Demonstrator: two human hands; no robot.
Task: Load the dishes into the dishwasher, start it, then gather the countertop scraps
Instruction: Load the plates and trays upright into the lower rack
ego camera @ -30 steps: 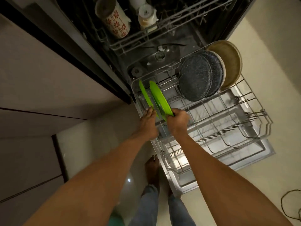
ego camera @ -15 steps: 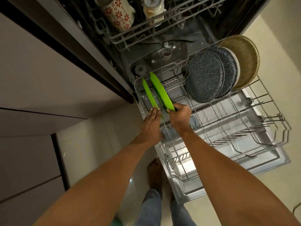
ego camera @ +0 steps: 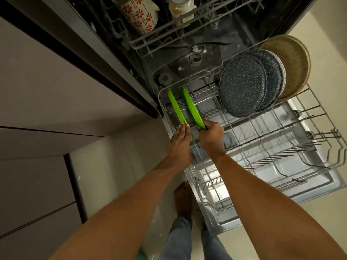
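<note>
The dishwasher's lower rack (ego camera: 262, 132) is pulled out over the open door. Two green plates stand on edge at its left end. My left hand (ego camera: 180, 141) touches the near rim of the left green plate (ego camera: 175, 107) with straight fingers. My right hand (ego camera: 211, 135) grips the near rim of the right green plate (ego camera: 191, 107). Two dark speckled plates (ego camera: 242, 89) and a tan woven plate (ego camera: 293, 64) stand upright at the rack's far right.
The upper rack (ego camera: 169, 34) holds a floral mug (ego camera: 139, 14) and a small jar (ego camera: 181, 8). The open door (ego camera: 281, 196) lies flat below the rack. Cabinet fronts (ego camera: 47, 109) run along the left. My bare feet (ego camera: 183, 199) stand on the pale floor beside the door.
The two green plates now stand further apart, and both hands have shifted slightly along their rims. The view has swung a little, so the rack sits further right.
</note>
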